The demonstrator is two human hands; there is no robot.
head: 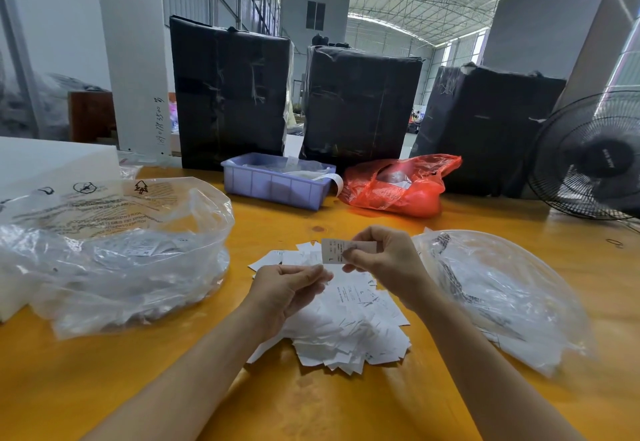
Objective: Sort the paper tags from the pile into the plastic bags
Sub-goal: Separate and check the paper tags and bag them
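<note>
Right hand point(384, 260) pinches a small white paper tag point(337, 250) by its right end, raised clear of the pile and turned face-up toward the camera; a printed "L" shows at its lower edge. Held that way, I judge, so the size can be read before choosing a bag.

Left hand point(289, 288) hangs just below and left of the tag, fingers curled, thumb and fingertips together. Whether this grip holds a second tag I cannot tell.

Loose heap of white paper tags point(349, 329) lies on the yellow-orange wooden worktop point(311, 406), directly under both hands, within short reach.

Crumpled clear plastic bag with printed warnings point(114, 253) sits left of the heap, mouth open; second clear plastic bag point(502, 295) sits right. One either side, likely one per size.

Far side: lilac plastic tray point(273, 184), red plastic bag point(398, 184).
</note>
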